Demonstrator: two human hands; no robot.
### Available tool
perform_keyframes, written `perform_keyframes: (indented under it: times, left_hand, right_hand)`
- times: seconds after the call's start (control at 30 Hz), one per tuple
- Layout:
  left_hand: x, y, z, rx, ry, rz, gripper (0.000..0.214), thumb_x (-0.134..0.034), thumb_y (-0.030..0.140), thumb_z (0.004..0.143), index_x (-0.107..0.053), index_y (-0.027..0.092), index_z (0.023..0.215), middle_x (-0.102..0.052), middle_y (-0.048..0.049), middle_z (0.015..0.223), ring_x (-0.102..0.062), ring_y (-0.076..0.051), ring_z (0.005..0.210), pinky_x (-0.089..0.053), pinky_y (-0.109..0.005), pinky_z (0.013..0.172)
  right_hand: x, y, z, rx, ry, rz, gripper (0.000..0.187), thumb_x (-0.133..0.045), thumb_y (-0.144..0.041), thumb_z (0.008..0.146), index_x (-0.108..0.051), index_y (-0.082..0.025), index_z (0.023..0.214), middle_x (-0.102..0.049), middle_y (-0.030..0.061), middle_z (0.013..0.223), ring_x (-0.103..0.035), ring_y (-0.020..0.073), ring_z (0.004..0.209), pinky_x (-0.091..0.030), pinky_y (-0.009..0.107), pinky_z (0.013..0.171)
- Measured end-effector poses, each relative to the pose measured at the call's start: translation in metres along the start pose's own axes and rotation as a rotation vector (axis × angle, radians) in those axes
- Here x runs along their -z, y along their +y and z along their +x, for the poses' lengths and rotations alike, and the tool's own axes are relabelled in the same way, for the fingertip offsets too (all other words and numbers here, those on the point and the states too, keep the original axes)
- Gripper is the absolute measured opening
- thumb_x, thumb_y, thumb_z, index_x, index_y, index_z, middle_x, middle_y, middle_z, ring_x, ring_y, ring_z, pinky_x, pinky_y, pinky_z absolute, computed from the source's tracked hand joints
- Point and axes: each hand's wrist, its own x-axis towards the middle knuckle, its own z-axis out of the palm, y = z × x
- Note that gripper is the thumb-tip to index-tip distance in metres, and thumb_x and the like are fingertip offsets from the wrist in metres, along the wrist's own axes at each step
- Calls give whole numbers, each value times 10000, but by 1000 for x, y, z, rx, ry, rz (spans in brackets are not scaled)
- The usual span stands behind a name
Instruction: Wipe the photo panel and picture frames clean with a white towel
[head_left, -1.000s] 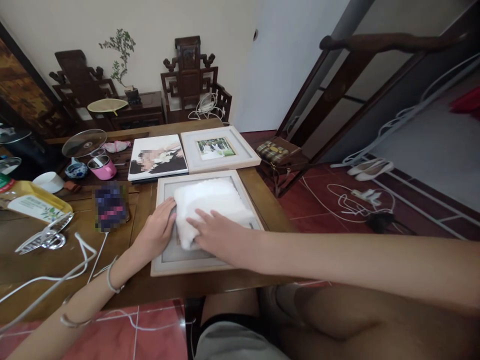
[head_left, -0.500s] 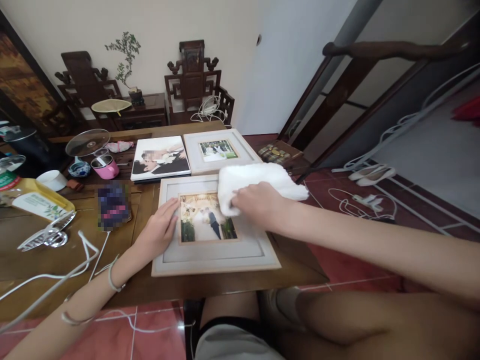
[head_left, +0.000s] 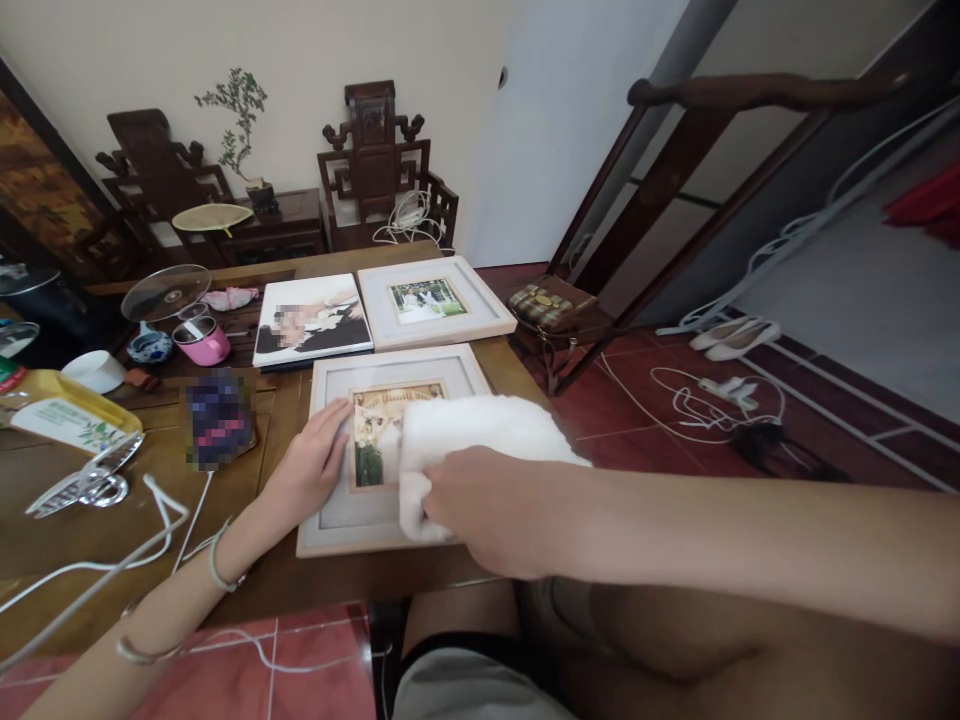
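Observation:
A pale framed photo [head_left: 334, 515] lies flat at the near edge of the wooden table [head_left: 90, 520]. My left hand [head_left: 306, 467] rests flat on its left side, fingers stretched out. My right hand [head_left: 480, 505] grips a white fluffy cloth [head_left: 472, 430] and presses it on the frame's lower right part, covering much of the picture. Two more pictures lie behind: a second pale frame [head_left: 435, 300] and an unframed photo print [head_left: 311, 320].
On the table's left are a pink cup [head_left: 201, 340], a blue bowl [head_left: 150, 345], a yellow tray [head_left: 64, 415], a metal clip [head_left: 82, 485] and white cables [head_left: 112, 560]. Carved chairs [head_left: 375, 160] stand behind. Cables and shoes lie on the red floor right.
My right hand swept the cloth from the frame's middle out to its upper right, then back down to the lower right. My left hand stayed on the frame.

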Motion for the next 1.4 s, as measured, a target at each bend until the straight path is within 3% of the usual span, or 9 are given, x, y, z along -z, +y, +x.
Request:
perform_keyframes:
  times: [0.13,0.3,0.47,0.6,0.8,0.97,1.07,1.17,1.4]
  left_hand:
    - [1,-5,-2,2,-12,2,435,-342,282,991,-468,113,1371,-488,-173,1424,-429,-268,1354,-350,-501,1141]
    - [1,-4,-1,3,-3,-7,422,-352,290,989,-481,149,1365,-500,-153,1417,-442,-270,1344,-353,-515,1135]
    - [1,1,0,20,-5,-2,421,-350,298,991,-478,162,1367,-490,-142,1429,-432,-266,1352,-361,-514,1129]
    - [2,0,-1,32,2,-6,420,-351,298,990,-480,154,1363,-495,-149,1423,-439,-264,1347,-359,-509,1132]
    - [10,3,1,23,15,-8,408,-359,273,986,-478,177,1365,-500,-129,1423,-441,-253,1348,-361,-493,1136]
    - [16,10,3,20,7,-1,410,-368,264,981,-476,159,1362,-511,-142,1410,-449,-258,1341,-358,-492,1137]
    - [16,12,3,9,-1,16,411,-358,241,981,-473,138,1362,-510,-154,1408,-448,-256,1340,-362,-494,1134]
    - [15,10,1,-7,23,21,409,-349,226,978,-496,114,1343,-521,-168,1393,-462,-261,1329,-368,-495,1131]
    - [14,0,-3,-52,53,5,410,-326,198,979,-534,92,1317,-540,-186,1370,-489,-267,1309,-403,-494,1113]
  right_hand:
    - [7,-2,-10,57,-29,89,148,-599,-113,746,-723,-192,766,-692,59,745,-611,185,642,-321,294,489]
    - [3,25,-1,-203,-7,103,284,-541,-77,773,-735,-186,949,-718,104,896,-667,233,780,-378,301,566]
    - [-16,73,14,-430,243,-78,368,-448,-4,829,-695,-128,1071,-686,180,1093,-649,293,1029,-469,340,702]
    - [-28,95,22,-387,313,-172,380,-420,58,810,-701,-92,1016,-611,198,1273,-549,298,1215,-486,320,763]
    - [-1,58,-7,-283,77,-68,294,-498,11,763,-735,-93,903,-720,159,904,-680,249,863,-452,299,642]
    - [15,18,-41,-16,-86,171,164,-587,-49,657,-700,-167,662,-633,47,634,-575,176,587,-294,270,432]
    - [10,9,-43,-9,-49,236,125,-574,-91,658,-661,-172,621,-585,35,598,-523,159,533,-260,263,415]
    - [7,10,-32,-95,37,261,188,-530,-102,693,-701,-166,739,-659,72,713,-581,178,603,-295,264,457]
    - [2,61,17,-327,371,105,404,-473,-96,798,-657,-129,1156,-699,170,989,-663,265,865,-435,316,642]
